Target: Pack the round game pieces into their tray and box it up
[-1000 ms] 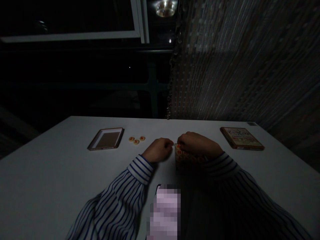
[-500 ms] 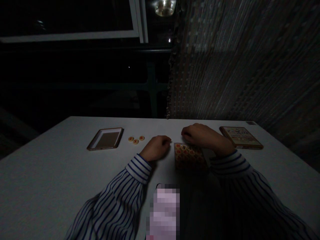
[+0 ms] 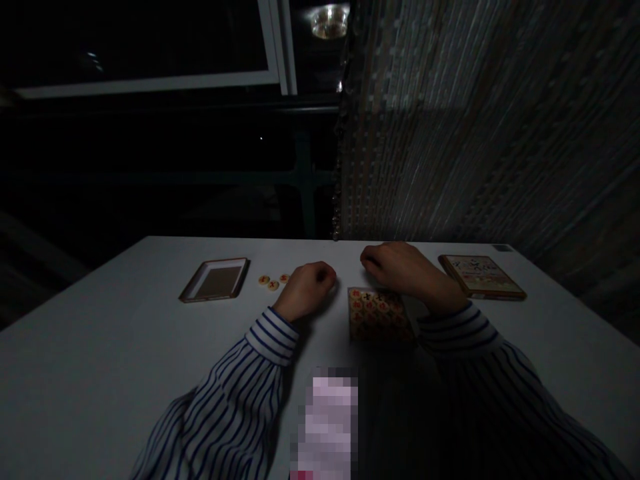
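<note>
Right hand [image 3: 405, 267]: moved off the block of game pieces [image 3: 379, 315], now resting just beyond its far edge. Left hand [image 3: 305, 290]: shifted away from the block, now curled just beside the three loose discs [image 3: 273, 282].

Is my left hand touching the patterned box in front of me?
Apart. The head view shows a strip of white tabletop between the left hand and the patterned box.
</note>
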The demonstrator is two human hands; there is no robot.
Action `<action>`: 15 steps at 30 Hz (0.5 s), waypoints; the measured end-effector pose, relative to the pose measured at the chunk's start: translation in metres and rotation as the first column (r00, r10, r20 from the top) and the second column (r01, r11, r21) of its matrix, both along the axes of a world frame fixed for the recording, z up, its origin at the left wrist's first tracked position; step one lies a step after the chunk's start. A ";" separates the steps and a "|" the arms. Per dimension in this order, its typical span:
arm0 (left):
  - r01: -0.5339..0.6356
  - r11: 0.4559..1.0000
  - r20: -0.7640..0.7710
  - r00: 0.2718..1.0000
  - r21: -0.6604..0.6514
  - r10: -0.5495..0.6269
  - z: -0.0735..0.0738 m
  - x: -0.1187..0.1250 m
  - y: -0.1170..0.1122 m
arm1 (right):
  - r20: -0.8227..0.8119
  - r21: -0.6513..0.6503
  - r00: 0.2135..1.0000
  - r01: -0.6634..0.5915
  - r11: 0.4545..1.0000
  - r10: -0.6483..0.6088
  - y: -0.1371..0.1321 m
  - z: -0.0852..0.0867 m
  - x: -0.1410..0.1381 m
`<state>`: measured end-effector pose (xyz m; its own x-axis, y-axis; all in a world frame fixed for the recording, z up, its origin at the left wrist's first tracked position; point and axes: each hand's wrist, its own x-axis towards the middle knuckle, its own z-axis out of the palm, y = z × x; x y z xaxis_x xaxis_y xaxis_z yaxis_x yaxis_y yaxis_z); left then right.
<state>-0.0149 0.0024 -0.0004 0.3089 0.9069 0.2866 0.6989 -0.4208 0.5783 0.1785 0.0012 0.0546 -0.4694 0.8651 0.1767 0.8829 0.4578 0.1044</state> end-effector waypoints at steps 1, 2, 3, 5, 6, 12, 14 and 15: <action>-0.004 1.000 0.002 1.000 0.010 0.004 0.001 0.000 0.000 | -0.001 -0.004 1.000 0.005 1.000 -0.005 0.000 0.001 0.000; -0.011 1.000 0.003 1.000 0.017 0.011 0.003 -0.001 0.000 | -0.001 -0.008 1.000 0.012 1.000 -0.012 -0.001 0.001 -0.001; -0.023 1.000 0.004 1.000 0.019 0.023 0.004 -0.001 0.000 | -0.001 -0.013 1.000 0.016 1.000 -0.016 -0.001 0.002 -0.001; -0.052 0.999 0.005 0.999 0.012 0.052 0.006 -0.002 0.000 | -0.004 -0.020 1.000 0.017 1.000 -0.017 -0.002 0.003 -0.002; -0.061 0.998 0.007 0.998 0.008 0.061 0.006 -0.003 0.000 | -0.005 -0.022 1.000 0.014 1.000 -0.014 -0.002 0.003 -0.002; -0.050 0.998 0.056 0.997 0.032 0.048 0.010 -0.007 0.001 | -0.019 0.002 1.000 -0.011 1.000 0.011 -0.004 0.004 -0.002; -0.057 0.998 0.075 0.996 0.030 0.055 0.010 -0.009 0.001 | -0.033 0.004 0.999 -0.014 1.000 0.014 -0.004 0.004 -0.002; -0.064 0.998 0.085 0.994 0.028 0.061 0.010 -0.010 0.000 | -0.039 0.003 0.999 -0.015 1.000 0.015 -0.004 0.003 -0.002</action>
<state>-0.0248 0.0029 0.0094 0.2256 0.9141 0.3369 0.6734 -0.3962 0.6241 0.1763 -0.0024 0.0580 -0.4750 0.8577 0.1968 0.8794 0.4706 0.0715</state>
